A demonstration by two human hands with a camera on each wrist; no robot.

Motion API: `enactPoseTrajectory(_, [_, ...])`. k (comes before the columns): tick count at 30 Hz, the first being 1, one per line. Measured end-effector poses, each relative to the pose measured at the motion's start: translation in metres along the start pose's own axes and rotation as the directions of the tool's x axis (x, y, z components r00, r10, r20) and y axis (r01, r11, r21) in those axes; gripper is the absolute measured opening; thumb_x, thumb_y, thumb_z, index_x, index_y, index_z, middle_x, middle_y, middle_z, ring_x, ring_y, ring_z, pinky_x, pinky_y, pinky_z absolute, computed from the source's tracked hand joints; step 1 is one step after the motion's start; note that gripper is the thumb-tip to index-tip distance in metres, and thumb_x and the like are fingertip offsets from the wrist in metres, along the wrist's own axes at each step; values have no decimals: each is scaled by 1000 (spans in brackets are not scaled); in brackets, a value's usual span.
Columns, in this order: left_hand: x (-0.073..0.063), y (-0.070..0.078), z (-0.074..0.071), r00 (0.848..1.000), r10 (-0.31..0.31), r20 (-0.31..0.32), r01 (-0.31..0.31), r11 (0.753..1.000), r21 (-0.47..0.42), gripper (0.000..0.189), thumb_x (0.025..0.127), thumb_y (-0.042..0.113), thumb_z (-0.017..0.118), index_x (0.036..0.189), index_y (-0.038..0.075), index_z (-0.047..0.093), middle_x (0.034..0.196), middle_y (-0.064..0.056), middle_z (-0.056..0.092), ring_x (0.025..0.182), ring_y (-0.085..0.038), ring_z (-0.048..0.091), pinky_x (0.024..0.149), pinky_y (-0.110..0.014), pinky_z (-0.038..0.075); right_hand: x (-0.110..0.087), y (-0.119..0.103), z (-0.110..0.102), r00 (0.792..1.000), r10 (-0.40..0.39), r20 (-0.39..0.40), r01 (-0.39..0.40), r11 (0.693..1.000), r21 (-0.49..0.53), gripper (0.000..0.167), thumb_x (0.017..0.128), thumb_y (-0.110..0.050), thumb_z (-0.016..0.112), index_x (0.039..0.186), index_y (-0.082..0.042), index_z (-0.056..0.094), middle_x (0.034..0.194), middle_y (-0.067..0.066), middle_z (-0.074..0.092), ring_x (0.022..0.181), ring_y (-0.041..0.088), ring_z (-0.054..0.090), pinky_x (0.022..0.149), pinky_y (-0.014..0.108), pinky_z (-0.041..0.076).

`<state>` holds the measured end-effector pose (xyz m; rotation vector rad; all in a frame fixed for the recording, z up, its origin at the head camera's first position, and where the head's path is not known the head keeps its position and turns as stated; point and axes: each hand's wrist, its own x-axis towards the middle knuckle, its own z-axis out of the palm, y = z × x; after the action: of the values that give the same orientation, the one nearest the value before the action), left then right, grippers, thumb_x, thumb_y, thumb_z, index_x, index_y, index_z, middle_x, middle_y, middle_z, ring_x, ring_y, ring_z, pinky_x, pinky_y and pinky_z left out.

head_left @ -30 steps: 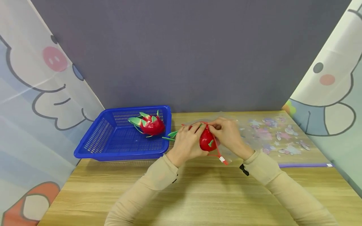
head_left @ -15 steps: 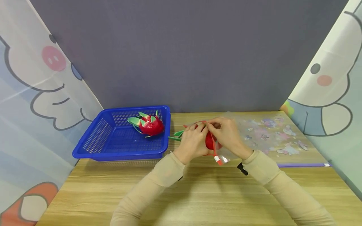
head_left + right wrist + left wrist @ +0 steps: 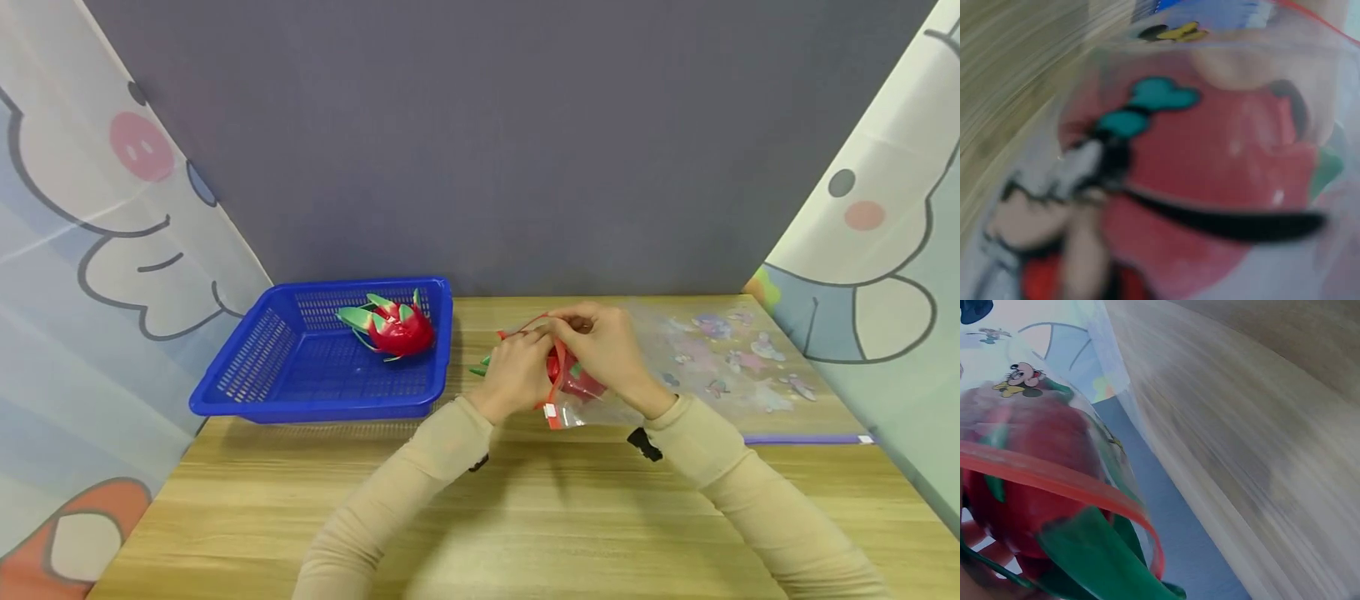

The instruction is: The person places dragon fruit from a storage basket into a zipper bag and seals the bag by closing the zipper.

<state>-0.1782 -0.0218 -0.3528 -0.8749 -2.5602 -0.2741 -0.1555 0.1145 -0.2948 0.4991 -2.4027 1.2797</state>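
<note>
A red toy dragon fruit [image 3: 581, 383] with green leaves is partly inside a clear zip bag [image 3: 592, 415] with a red zip edge. My left hand [image 3: 519, 375] grips the leafy end, which sticks out of the bag's mouth. In the left wrist view, the red zip band [image 3: 1054, 481] crosses the fruit [image 3: 997, 522], with fingers behind it. My right hand [image 3: 609, 350] pinches the bag's upper edge near the left fingertips. The right wrist view shows the fruit [image 3: 1210, 169] through cartoon-printed plastic.
To the left stands a blue basket [image 3: 315, 410] holding another toy dragon fruit [image 3: 405, 333]. A clear printed bag with a purple zip [image 3: 806, 439] lies flat on the wooden table [image 3: 525, 517] at right. A grey panel [image 3: 480, 150] rises behind.
The fruit has gone further right into the bag, its round end now behind the plastic. The red zip edge has moved left over it, and the left hand has shifted slightly right.
</note>
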Motion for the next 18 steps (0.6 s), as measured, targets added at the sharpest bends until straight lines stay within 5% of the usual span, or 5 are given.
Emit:
enactPoseTrajectory(5, [2,1,-3,994,-72,82,83,985,-151,86,53,71,72,119,18,57,120,6,60,97,-13,60,71,-31,53,-2,4,0,1000,-9,0,9,1000,24,14,84,-12,65,94,-3,72,81,9,70,66,13,64,58,19,51])
enactPoseTrajectory(13, [8,6,-4,980,-113,164,169,908,-383,85,52,69,74,120,21,54,111,7,60,93,-8,57,73,-27,50,-6,5,3,996,-66,-59,68,997,35,13,83,-7,66,92,-1,72,81,10,70,66,4,61,62,14,51])
enactPoseTrajectory(15, [10,6,-3,975,-114,189,179,909,-376,71,58,62,74,112,20,56,99,7,62,84,-7,58,68,-25,50,-5,4,4,994,-80,-73,83,995,45,12,83,-7,66,91,-1,72,80,10,70,65,1,60,62,14,51])
enactPoseTrajectory(18, [15,6,0,965,-121,234,199,915,-350,25,74,36,68,82,15,57,71,6,54,59,-6,48,52,-22,43,-5,2,3,992,-87,-88,95,992,88,11,82,-6,66,91,-2,72,79,11,70,64,-2,59,60,14,50])
